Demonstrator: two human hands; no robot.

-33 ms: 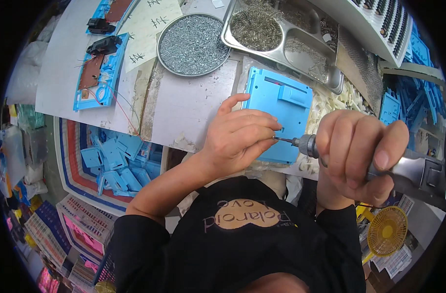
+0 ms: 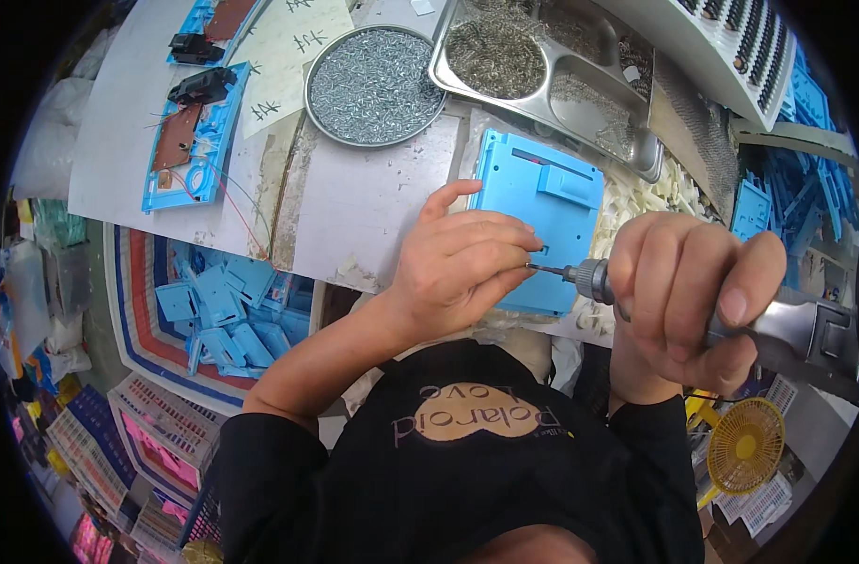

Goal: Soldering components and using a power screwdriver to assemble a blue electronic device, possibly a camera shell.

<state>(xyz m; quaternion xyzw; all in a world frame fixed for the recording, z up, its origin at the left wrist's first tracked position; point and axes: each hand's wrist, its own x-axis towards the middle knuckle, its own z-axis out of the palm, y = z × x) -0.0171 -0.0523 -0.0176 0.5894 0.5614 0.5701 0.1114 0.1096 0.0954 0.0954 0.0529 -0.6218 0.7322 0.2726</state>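
A blue plastic housing [image 2: 566, 226] with a long slot and a raised block lies flat on the worktable. My left hand [image 2: 467, 258] rests over its left side, the index finger and thumb drawn together at the near part; whatever they pinch is hidden or too small to name. My right hand [image 2: 683, 291] is wrapped round a grey electric screwdriver [image 2: 805, 343], held nearly level. Its thin bit [image 2: 550, 270] points left and its tip meets the fingertips of my left hand, just above the housing.
Beyond the housing stand a round metal dish [image 2: 375, 86] of screws and a compartmented steel tray [image 2: 552, 117] of small metal parts. Wired blue assemblies [image 2: 195, 141] lie at the far left. Blue parts fill a striped bag [image 2: 157, 334]. At lower right is a yellow fan [image 2: 747, 445].
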